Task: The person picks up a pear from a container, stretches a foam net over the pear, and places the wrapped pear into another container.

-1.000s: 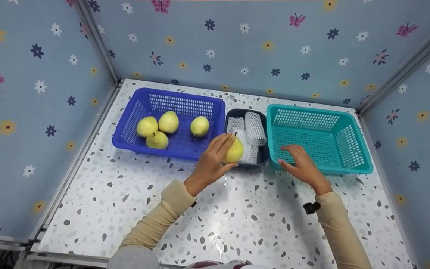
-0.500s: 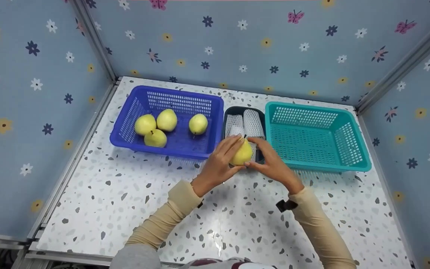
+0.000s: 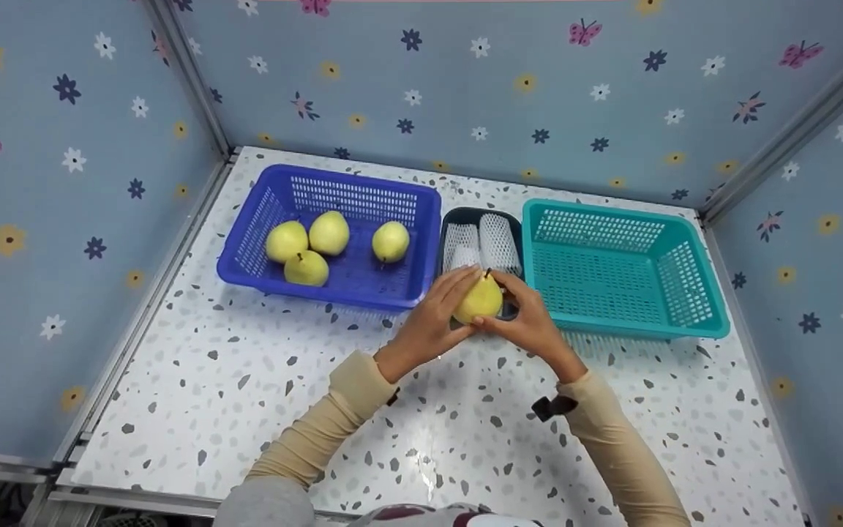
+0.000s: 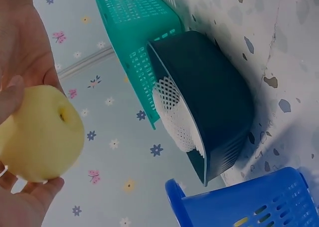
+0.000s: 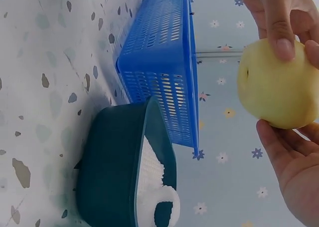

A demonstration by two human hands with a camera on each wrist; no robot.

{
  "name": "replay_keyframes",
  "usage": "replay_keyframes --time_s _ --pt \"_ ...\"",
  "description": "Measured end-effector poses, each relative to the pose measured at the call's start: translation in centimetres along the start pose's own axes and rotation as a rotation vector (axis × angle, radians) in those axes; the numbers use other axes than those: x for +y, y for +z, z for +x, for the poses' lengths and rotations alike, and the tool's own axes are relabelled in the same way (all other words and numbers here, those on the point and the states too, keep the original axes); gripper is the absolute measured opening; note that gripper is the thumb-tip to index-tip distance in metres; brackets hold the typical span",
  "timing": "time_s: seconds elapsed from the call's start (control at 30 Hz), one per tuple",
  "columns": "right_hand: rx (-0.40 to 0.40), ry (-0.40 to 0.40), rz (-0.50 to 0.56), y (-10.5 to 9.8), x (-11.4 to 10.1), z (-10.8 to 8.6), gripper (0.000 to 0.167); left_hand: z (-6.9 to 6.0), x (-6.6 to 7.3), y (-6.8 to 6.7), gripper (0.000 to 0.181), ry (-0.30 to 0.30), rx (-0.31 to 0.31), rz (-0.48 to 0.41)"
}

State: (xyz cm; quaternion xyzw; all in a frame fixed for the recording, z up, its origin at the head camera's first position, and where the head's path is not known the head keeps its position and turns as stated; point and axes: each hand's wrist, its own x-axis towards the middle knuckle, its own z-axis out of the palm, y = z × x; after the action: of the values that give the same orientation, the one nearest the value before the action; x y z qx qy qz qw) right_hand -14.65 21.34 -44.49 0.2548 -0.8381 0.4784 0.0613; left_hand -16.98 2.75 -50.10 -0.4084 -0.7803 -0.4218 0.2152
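A yellow-green pear (image 3: 480,298) with a dark stem is held between both hands, above the front of a small dark tray (image 3: 454,215). My left hand (image 3: 427,322) holds its left side, fingers along the top and thumb low. From the right, my right hand (image 3: 527,322) grips it with the thumb across the front. In the left wrist view the underside of the pear (image 4: 42,132) shows, lifted off the table. White foam net sleeves (image 3: 497,241) lie in the tray, partly hidden by the hands.
To the left, a blue basket (image 3: 348,293) contains several pears (image 3: 329,233). A teal basket (image 3: 597,285) with nothing visible inside stands right of the tray. The speckled table (image 3: 209,410) is bounded by flower-patterned panels (image 3: 465,88) behind and at both sides.
My left hand has carried the pear slightly right. My right hand has come left from the teal basket's front edge and taken hold of the pear too.
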Motion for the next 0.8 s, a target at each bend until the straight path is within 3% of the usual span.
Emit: replay_keyframes --time_s 0.17,0.4,0.6,0.8 --pt "-0.013 -0.04 0.039 -0.3 0.7 -0.2 0.064 -0.4 -0.4 -0.5 0.081 -0.127 -0.066 -0.155" --pt "-0.066 -0.034 0.082 -0.4 1.6 -0.7 0.065 -0.7 -0.4 -0.9 0.082 -0.272 -0.156 -0.23" --pt "-0.1 -0.018 0.093 -0.3 2.1 -1.2 0.066 -1.2 -0.5 -0.7 0.08 -0.265 -0.199 -0.264" --pt "-0.127 0.0 0.102 0.1 2.6 -1.9 0.066 -2.2 -0.8 -0.1 0.08 -0.238 -0.198 -0.27"
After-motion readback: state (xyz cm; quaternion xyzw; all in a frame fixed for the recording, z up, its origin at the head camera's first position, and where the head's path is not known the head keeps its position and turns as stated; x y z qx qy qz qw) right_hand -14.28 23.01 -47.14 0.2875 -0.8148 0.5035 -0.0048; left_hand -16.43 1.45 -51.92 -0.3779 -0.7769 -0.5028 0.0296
